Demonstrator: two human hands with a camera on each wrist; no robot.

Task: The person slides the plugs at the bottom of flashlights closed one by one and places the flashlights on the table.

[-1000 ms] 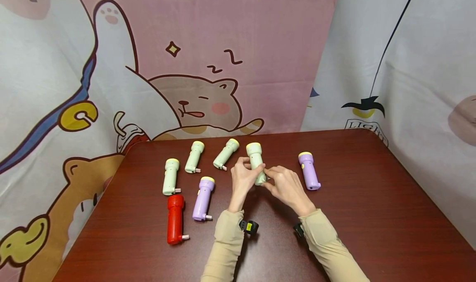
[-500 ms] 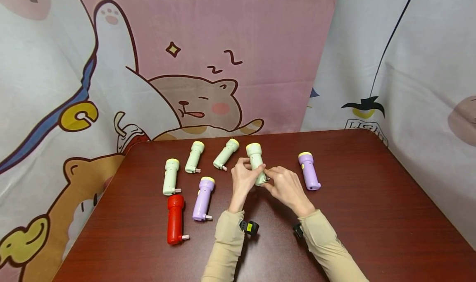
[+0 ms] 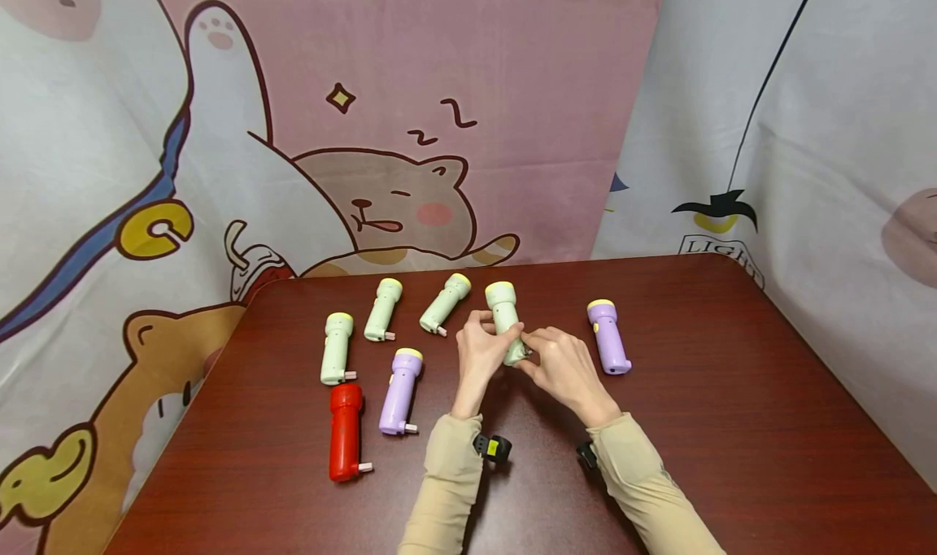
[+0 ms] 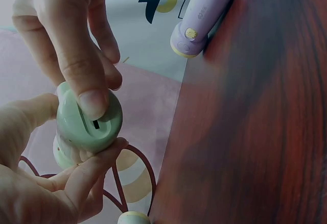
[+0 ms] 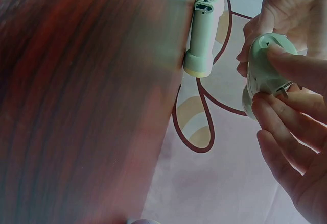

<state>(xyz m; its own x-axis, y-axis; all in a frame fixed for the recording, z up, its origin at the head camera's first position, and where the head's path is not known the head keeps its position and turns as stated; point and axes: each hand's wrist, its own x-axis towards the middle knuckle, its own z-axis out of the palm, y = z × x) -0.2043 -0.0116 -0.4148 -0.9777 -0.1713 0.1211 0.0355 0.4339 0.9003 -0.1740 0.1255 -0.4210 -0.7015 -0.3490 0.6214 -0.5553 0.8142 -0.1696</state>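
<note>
A pale green flashlight (image 3: 503, 309) with a yellow rim is held off the table's middle, its head pointing away from me. My left hand (image 3: 479, 350) grips its body from the left, between thumb and fingers. At its tail, my right hand (image 3: 567, 368) pinches the end. The left wrist view shows the right thumb (image 4: 94, 104) pressed on the green tail (image 4: 76, 127), beside a small dark slot. In the right wrist view a small tab (image 5: 282, 91) sticks out from the tail near the right fingers (image 5: 278, 119).
Left of my hands lie green flashlights (image 3: 336, 347), (image 3: 383, 309), (image 3: 445, 303), a purple flashlight (image 3: 400, 392) and a red flashlight (image 3: 345, 433), each with a small pale plug out at its tail. Another purple flashlight (image 3: 609, 337), without visible plug, lies to the right on the brown table (image 3: 732, 425).
Almost nothing differs. Both hands stay on the green flashlight, which has shifted very slightly to the right; the other flashlights lie where they were.
</note>
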